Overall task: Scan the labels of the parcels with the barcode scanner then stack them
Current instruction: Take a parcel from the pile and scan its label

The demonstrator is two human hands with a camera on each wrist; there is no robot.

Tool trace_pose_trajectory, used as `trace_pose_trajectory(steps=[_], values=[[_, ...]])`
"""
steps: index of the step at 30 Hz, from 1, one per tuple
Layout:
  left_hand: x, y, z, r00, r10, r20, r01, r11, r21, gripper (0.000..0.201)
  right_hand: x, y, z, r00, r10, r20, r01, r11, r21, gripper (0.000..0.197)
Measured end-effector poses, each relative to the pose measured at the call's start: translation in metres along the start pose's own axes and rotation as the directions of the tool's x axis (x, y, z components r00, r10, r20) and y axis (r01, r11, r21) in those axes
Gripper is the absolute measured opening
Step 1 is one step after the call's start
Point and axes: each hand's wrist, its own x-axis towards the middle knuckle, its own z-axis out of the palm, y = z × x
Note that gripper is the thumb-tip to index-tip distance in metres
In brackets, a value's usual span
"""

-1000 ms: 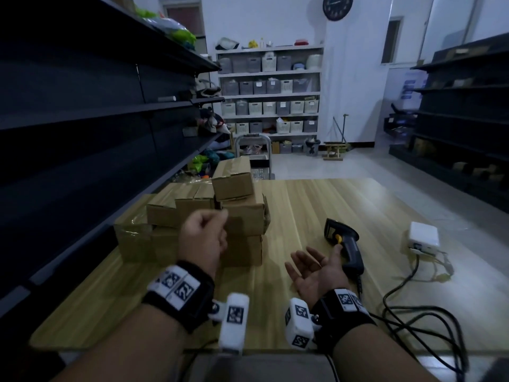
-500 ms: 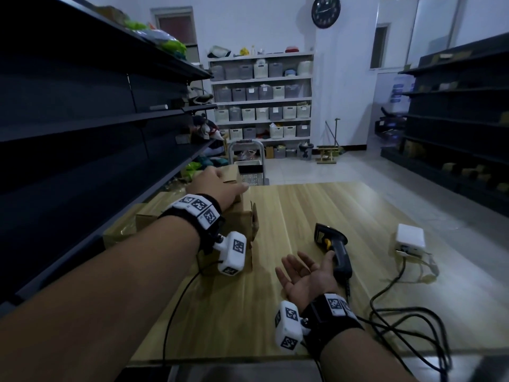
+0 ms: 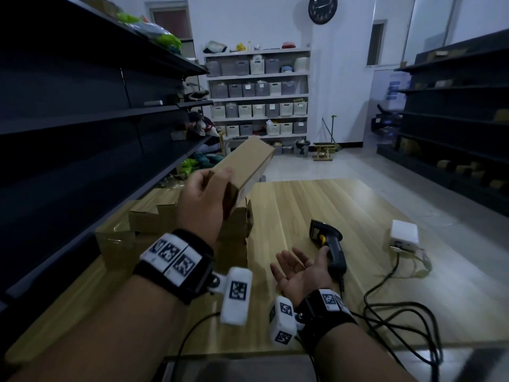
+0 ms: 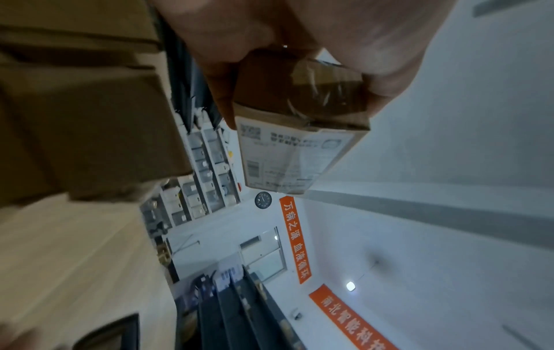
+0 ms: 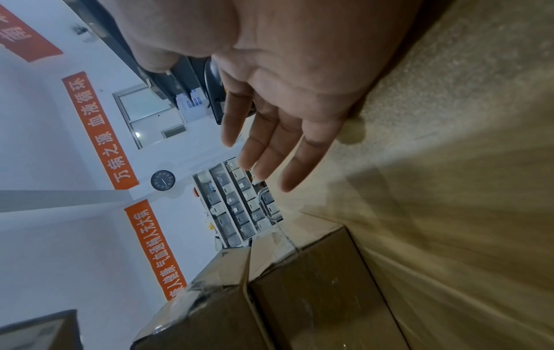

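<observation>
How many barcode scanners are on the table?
1: the barcode scanner lies on the table, beside the open right hand. The stacked parcels might hide another.

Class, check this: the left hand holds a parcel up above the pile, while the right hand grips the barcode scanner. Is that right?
Not quite. The right hand lies open, palm up, beside the barcode scanner, not gripping it, as the head view shows. The left hand does hold a parcel above the pile.

wall clock (image 3: 322, 9), white adapter (image 3: 404, 235) — wooden table (image 3: 316, 205)
</observation>
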Motion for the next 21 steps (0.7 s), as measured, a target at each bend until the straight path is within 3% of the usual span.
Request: trace_pose_trajectory(steps=[4,8,12,15,18,21], values=[[-0.034,-0.022,-0.017,0.98,-0.195,0.037,0.198,0.948,-0.251,0.029,0.001,0.002,-0.001,1.0,-0.017,0.009,0.017,1.0,0.007,0.084],[-0.057,-0.059,-0.028,0.906,-0.367,0.209,0.422,0.803,-0.42,0.056,0.002,0.004,-0.003,1.0,-0.013,0.018,0.013,1.0,0.0,0.08],[-0.062,-0.095,-0.032,0.818,-0.506,0.274,0.575,0.72,-0.389,0.063,0.002,0.005,-0.004,0.999,-0.011,0.051,0.012,1.0,-0.017,0.073],[-0.06,-0.115,-0.033,0.722,-0.63,0.285,0.69,0.634,-0.349,0.068,-0.002,0.006,-0.007,0.995,0.012,0.104,-0.005,0.998,-0.068,0.075],[-0.055,-0.131,-0.032,0.661,-0.699,0.274,0.748,0.583,-0.318,0.073,-0.006,0.007,-0.006,0.981,0.053,0.187,-0.031,0.992,-0.121,0.097],[-0.047,-0.14,-0.033,0.635,-0.727,0.261,0.769,0.561,-0.306,0.075,-0.001,0.009,-0.007,0.97,0.096,0.223,-0.057,0.982,-0.178,0.115]])
